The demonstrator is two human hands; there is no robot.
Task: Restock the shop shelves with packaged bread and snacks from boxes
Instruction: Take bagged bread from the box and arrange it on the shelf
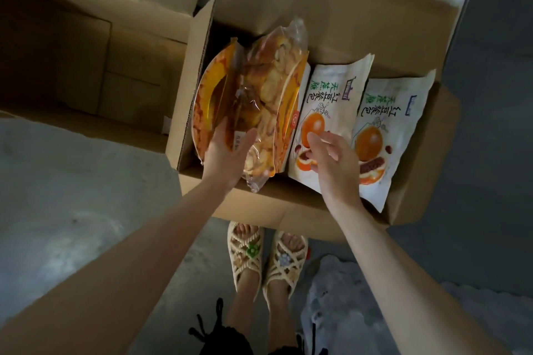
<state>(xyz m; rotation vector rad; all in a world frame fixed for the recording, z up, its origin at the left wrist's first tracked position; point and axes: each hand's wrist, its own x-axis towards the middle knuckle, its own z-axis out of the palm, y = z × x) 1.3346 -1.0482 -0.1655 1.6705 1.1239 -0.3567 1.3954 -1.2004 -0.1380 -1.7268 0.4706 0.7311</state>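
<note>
An open cardboard box (pixel 340 23) on the floor holds packaged bread. At its left stand clear bags of orange-trimmed bread (pixel 259 101). My left hand (pixel 227 153) grips the lower end of these bags, thumb on the front one and fingers between them. To the right stand two white bread packs printed with an orange bun, one (pixel 326 101) beside the clear bags and one (pixel 389 135) further right. My right hand (pixel 331 161) hovers over the nearer white pack, fingers loosely bent, holding nothing.
A second open cardboard box (pixel 95 66) sits at the left, its inside dark. My sandalled feet (pixel 268 256) stand just before the bread box on a grey concrete floor. Crumpled pale plastic (pixel 340 305) lies at the lower right.
</note>
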